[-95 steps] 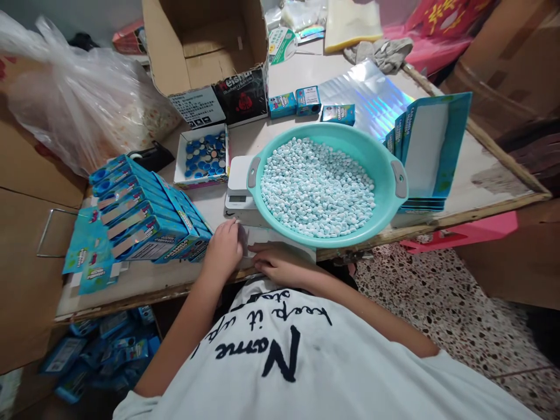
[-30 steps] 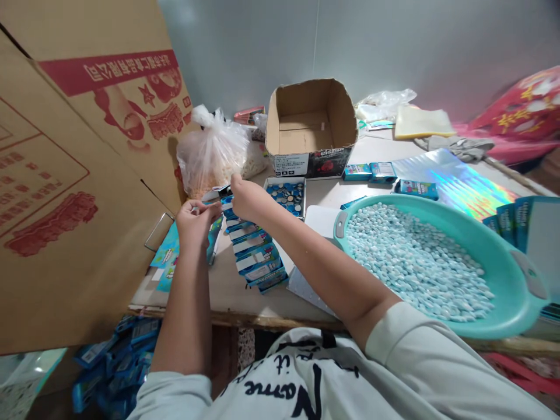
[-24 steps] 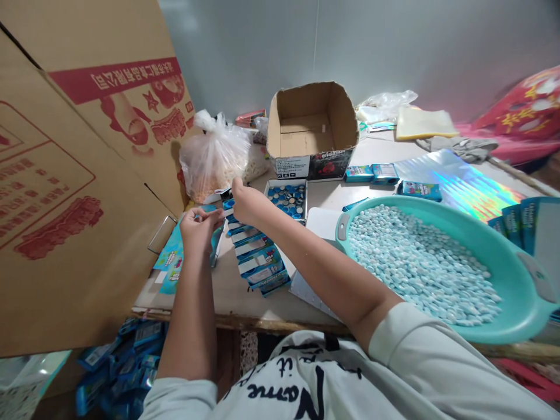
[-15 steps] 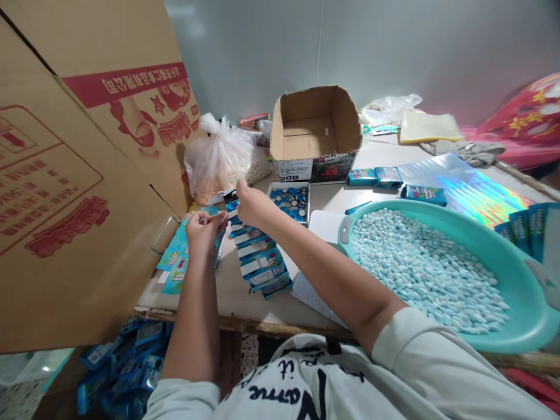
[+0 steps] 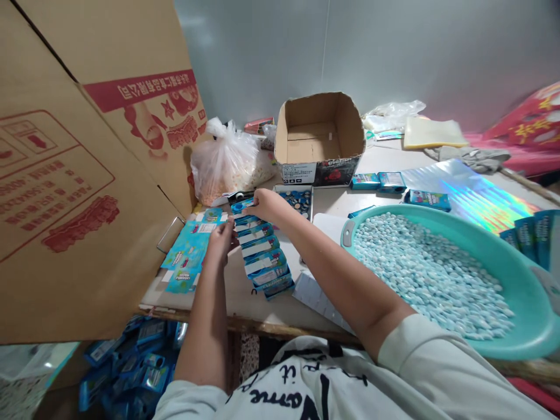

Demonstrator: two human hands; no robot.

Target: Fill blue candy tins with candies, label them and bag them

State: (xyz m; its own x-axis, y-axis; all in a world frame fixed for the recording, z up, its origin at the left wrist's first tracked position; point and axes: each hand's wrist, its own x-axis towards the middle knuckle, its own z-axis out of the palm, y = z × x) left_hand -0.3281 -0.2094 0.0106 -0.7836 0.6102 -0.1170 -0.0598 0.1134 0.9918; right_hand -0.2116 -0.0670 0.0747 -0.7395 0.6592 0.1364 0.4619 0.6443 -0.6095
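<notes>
A row of small blue cartons (image 5: 265, 256) with white flaps stands on the table between my arms. At its far end my right hand (image 5: 268, 205) pinches the edge of a blue carton (image 5: 242, 206). Beside the row's left side, my left hand (image 5: 221, 240) has its fingers curled in; what they hold, if anything, is hidden. Flat printed blue sheets of carton (image 5: 188, 251) lie to the left of that hand. Behind my right hand, a shallow white box (image 5: 301, 201) holds many small blue round pieces.
A teal basin (image 5: 520, 303) full of pale blue candies sits at right. An open cardboard box (image 5: 319, 169) and a tied plastic bag (image 5: 223, 163) stand at the back. A tall carton (image 5: 105, 245) walls the left; blue packs (image 5: 131, 367) lie below the table edge.
My left hand has moved right and down, up against the row of cartons. My right hand has shifted slightly right and down at the far end. The view has tilted a little.
</notes>
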